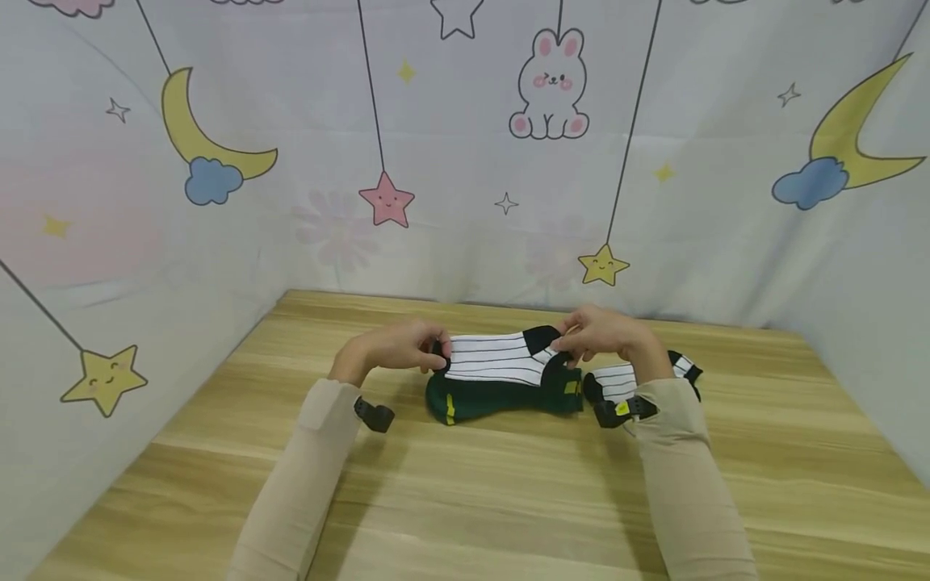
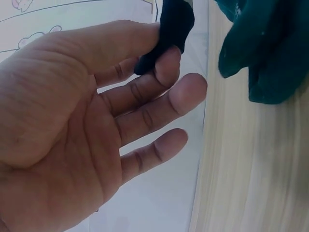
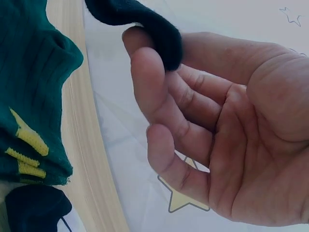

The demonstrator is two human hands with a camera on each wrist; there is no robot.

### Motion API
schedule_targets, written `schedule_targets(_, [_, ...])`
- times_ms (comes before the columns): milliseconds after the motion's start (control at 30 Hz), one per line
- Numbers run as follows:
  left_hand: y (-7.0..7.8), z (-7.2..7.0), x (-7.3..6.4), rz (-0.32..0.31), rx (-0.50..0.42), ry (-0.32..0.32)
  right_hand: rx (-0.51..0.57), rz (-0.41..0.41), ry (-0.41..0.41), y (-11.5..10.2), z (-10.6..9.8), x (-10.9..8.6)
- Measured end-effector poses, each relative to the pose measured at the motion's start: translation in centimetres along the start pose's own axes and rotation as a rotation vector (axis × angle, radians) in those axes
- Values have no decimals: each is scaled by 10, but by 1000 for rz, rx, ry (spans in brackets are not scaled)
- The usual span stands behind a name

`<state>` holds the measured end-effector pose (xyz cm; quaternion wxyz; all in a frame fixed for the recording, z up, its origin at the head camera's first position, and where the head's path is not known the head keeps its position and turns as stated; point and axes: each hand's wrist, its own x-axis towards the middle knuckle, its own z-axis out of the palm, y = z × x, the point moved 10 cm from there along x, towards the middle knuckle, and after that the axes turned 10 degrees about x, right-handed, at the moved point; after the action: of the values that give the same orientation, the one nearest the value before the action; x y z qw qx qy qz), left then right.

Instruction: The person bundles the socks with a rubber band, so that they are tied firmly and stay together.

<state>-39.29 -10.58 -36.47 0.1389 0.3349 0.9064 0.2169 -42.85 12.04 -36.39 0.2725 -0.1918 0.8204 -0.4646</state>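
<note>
A white sock with dark stripes and black toe, heel and cuff [image 1: 490, 357] is stretched sideways between both hands. The left hand [image 1: 410, 344] pinches its black toe end between thumb and fingers; in the left wrist view that black tip [image 2: 175, 29] shows in the pinch. At the other end, the right hand [image 1: 603, 332] pinches the black cuff, seen as a dark band [image 3: 161, 36] in the right wrist view. Dark green socks with yellow marks [image 1: 508, 401] lie on the table just below and partly behind the striped sock.
Another black-and-white striped sock [image 1: 613, 381] lies on the wooden table [image 1: 472, 492], partly hidden by the right wrist. A pale printed curtain [image 1: 465, 250] hangs along the table's back and sides. Black wrist cameras [image 1: 374, 415] sit on both wrists.
</note>
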Motion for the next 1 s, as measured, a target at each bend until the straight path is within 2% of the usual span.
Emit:
schedule_targets(200, [1, 10, 6, -17, 49, -45, -60, 19, 7, 1, -2, -1])
schedule_targets(467, [1, 16, 8, -20, 36, -73, -100, 57, 9, 8, 0, 0])
schedule_targets(700, [1, 29, 11, -1, 44, -149, -110, 97, -13, 16, 5, 0])
schedule_targets(1000, [3, 30, 12, -8, 65, -171, -181, 137, -32, 22, 5, -2])
